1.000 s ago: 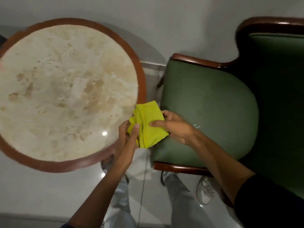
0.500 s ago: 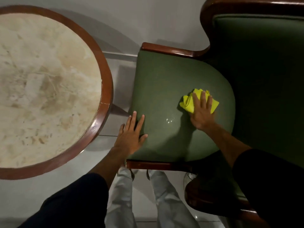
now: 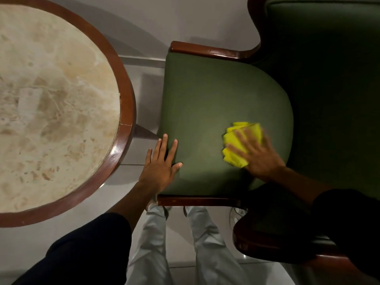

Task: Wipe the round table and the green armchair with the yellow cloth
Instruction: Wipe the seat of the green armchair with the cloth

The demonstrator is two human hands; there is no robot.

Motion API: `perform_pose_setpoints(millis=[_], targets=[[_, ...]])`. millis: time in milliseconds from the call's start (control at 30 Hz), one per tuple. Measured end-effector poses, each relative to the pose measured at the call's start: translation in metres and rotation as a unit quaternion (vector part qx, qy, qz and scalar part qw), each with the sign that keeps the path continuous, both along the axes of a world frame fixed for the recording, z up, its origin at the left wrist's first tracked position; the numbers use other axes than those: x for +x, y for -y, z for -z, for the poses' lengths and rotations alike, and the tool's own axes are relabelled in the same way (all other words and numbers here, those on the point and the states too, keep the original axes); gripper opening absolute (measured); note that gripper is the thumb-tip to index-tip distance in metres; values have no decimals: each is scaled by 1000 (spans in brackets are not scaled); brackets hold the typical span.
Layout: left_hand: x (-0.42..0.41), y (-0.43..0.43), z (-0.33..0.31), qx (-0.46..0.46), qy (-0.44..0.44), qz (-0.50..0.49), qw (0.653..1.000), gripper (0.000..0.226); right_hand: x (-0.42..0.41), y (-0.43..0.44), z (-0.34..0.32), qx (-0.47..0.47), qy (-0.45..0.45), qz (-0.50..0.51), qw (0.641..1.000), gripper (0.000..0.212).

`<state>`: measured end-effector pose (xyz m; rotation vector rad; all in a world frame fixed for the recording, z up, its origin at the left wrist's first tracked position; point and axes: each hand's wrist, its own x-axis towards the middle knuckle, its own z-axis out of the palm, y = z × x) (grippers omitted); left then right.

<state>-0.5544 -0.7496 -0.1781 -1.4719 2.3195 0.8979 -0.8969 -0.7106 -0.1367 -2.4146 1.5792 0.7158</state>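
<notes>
- One folded bright-yellow cloth [image 3: 239,144] is pressed onto the cushioned seat of the green upholstered armchair with dark wooden arms [image 3: 207,103], towards the seat's near right part.
- The cloth is pinned under the right hand [image 3: 258,154]; fingers are spread flat over it, so it is pressed down rather than clenched. The hand and cloth are blurred.
- The left hand [image 3: 161,165] is laid open, palm down, on the seat's front-left corner; nothing is grasped by it.
- Step in hand, as judged: the seat is being wiped.
- For a good pass, even palm pressure is advised, with overlapping strokes carried to the seat's edges and the cloth kept folded so it is not bunched.
- The chair is best steadied by the left hand during strokes.
- The wooden arms and backrest are judged as yet to be covered.
- Count: one cloth, one armchair, one round marble-topped table with a reddish wooden rim [image 3: 127,112], two hands.
- The table stands just beside the chair, apart from it.
</notes>
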Motion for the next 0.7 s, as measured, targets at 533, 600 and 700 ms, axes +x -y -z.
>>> perform_pose_setpoints(millis=[533, 600, 700], targets=[[7, -2, -2, 35, -56, -81, 995, 65, 119, -2, 14, -33, 78, 436, 896, 78], [11, -7, -2, 64, -62, -122, 988, 65, 120, -7, 16, -64, 73, 245, 965, 84], [15, -14, -4, 14, -33, -104, 994, 65, 118, -10, 17, -46, 107, 9, 993, 90]])
